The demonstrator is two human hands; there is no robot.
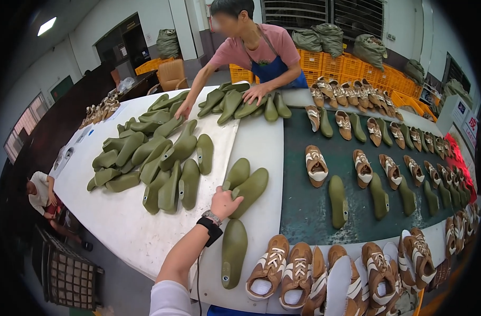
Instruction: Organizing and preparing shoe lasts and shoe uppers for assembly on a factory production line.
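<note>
Our left hand (pixel 224 203) reaches onto the white table (pixel 124 226), fingers curled down on the heel end of a green shoe last (pixel 250 190); whether they fully grip it we cannot tell. Our right hand is out of view. A second last (pixel 236 174) lies touching the held one on its left; a third last (pixel 233 253) lies just nearer us, toe pointing away. Left of the held last sprawls a heap of lasts (pixel 151 160). Right of it, the dark green belt (pixel 309 210) carries brown shoes (pixel 316 166) paired with lasts. Beyond it, a co-worker's hands (pixel 256 94) press on another pile of lasts (pixel 240 102). Nearest us, brown sneakers (pixel 269 266) crowd the edge.
</note>
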